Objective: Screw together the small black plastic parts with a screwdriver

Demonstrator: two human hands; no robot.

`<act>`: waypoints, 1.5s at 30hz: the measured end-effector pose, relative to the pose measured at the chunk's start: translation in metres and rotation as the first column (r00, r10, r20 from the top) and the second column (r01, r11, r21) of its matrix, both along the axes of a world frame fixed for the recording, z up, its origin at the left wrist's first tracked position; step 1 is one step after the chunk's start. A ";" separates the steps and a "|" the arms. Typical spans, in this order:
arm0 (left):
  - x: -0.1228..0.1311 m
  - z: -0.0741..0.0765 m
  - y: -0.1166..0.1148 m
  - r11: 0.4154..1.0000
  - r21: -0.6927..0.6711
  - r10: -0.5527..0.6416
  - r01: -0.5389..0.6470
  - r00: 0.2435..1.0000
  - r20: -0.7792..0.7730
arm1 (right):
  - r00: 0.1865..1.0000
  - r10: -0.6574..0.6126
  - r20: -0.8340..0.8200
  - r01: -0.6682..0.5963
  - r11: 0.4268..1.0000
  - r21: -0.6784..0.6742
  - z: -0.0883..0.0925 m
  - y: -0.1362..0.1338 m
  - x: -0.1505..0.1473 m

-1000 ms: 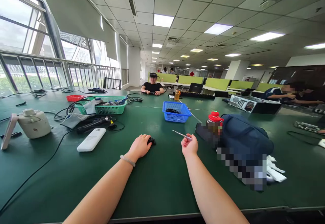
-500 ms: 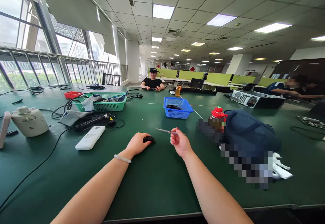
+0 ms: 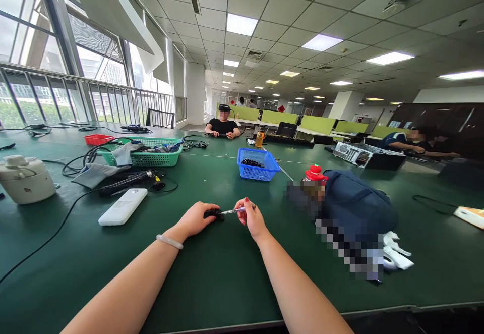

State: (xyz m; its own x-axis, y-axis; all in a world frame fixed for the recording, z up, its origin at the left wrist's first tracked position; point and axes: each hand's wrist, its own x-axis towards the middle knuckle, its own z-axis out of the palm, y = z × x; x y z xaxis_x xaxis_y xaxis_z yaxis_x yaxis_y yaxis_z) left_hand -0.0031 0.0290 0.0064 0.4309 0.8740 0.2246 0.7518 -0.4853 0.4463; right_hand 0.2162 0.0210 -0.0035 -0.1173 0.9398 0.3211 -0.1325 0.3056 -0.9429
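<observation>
My left hand point(image 3: 195, 219) rests low over the green table, closed around a small black part point(image 3: 215, 213) whose exact kind is hard to make out. In my right hand point(image 3: 252, 219) is a slim screwdriver point(image 3: 229, 212), pinched by its handle. Its thin metal shaft points left and its tip meets the black part, or lies right in front of it. Farther off stands a blue basket point(image 3: 260, 173) with dark pieces inside.
On the left are a white power bank point(image 3: 123, 207), a green basket point(image 3: 161, 159) with gloves, cables and a cream-coloured jug point(image 3: 28, 180). A dark blue bag point(image 3: 357, 208) and a red-lidded jar point(image 3: 316, 173) are at right. Across the table sits a person point(image 3: 223, 123).
My right hand has moved left and slightly down, bringing the screwdriver's tip to the black part. My left hand still holds that part. The view has turned slightly right.
</observation>
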 end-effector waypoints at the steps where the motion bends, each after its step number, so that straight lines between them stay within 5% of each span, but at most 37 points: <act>1: -0.001 0.000 0.000 1.000 -0.006 0.000 0.000 1.000 0.004 | 1.000 0.003 -0.017 -0.003 1.000 0.001 0.001 0.000 0.000; 13: -0.001 0.001 -0.001 0.999 -0.001 0.034 -0.034 0.999 0.001 | 0.970 0.052 0.239 -0.078 0.992 0.099 0.004 -0.010 0.001; 45: -0.003 -0.002 0.003 0.996 -0.010 0.085 -0.085 0.996 0.025 | 0.909 0.024 0.417 -0.075 0.991 0.108 0.013 -0.016 0.000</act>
State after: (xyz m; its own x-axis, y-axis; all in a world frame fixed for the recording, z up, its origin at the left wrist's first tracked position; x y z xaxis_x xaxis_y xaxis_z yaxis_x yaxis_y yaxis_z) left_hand -0.0064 0.0318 0.0041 0.3492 0.9092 0.2266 0.7786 -0.4161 0.4697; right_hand 0.2160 0.0046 0.0093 -0.3092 0.8873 0.3422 0.2436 0.4218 -0.8734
